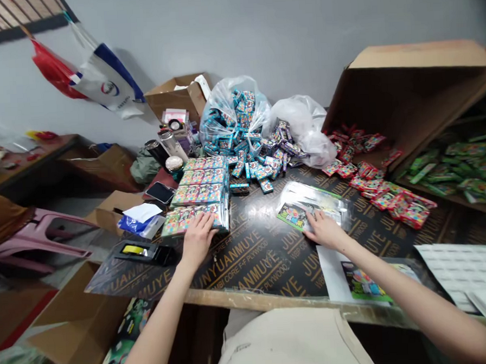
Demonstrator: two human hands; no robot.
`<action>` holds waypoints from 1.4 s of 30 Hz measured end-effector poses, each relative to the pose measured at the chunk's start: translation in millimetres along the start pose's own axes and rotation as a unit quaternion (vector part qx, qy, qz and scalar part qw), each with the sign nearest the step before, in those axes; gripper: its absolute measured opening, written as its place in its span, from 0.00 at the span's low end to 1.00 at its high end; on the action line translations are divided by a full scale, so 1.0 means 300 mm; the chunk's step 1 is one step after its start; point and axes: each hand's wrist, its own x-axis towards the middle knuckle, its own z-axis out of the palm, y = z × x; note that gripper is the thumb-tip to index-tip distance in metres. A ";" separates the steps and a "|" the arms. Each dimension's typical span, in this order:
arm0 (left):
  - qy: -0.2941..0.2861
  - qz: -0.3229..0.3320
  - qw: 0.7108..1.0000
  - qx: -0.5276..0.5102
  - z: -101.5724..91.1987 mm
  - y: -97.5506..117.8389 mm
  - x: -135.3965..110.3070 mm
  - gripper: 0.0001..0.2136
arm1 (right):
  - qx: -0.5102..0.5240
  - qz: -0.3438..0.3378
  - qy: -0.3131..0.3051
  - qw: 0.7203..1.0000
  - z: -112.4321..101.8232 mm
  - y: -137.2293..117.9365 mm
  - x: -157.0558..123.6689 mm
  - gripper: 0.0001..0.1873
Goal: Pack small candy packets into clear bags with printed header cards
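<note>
My left hand [197, 240] lies with its fingers stretched over the nearest row of stacked, brightly printed small packs [198, 194]. The stack stands in several rows on the dark plywood table. To the right, my right hand [326, 229] rests with its fingers apart on a pile of flat, clear plastic bags with green and black print [292, 214]. Its thumb is at the near edge of the pile; I see no grip there. Near my right forearm, a similar printed piece [364, 281] lies on a white sheet [332, 267].
Blue boxes spill from a clear bag [233, 114] at the back, beside purple boxes [284, 142]. Red packs [390, 196] spread from a large carton [404, 81]. A tape dispenser [143, 252], phone [160, 193] and tumblers [171, 145] stand left; a white keyboard-like object [471, 270] lies right.
</note>
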 end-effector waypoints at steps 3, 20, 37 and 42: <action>-0.015 0.002 1.000 -0.020 0.031 -0.015 0.005 0.22 | 0.015 -0.021 -0.030 0.999 -0.044 -0.016 0.009 0.37; -0.079 -0.331 0.483 -0.807 0.115 0.604 0.127 0.23 | 0.451 -0.139 0.165 0.866 -0.394 -0.359 -0.126 0.20; -0.252 -0.204 0.563 -0.761 -0.001 0.571 0.084 0.28 | 0.450 -0.174 0.042 0.875 -0.452 -0.152 -0.077 0.17; -0.262 -0.251 0.543 -0.757 -0.019 0.574 0.083 0.21 | 0.537 -0.176 0.003 0.825 -0.451 -0.152 -0.070 0.33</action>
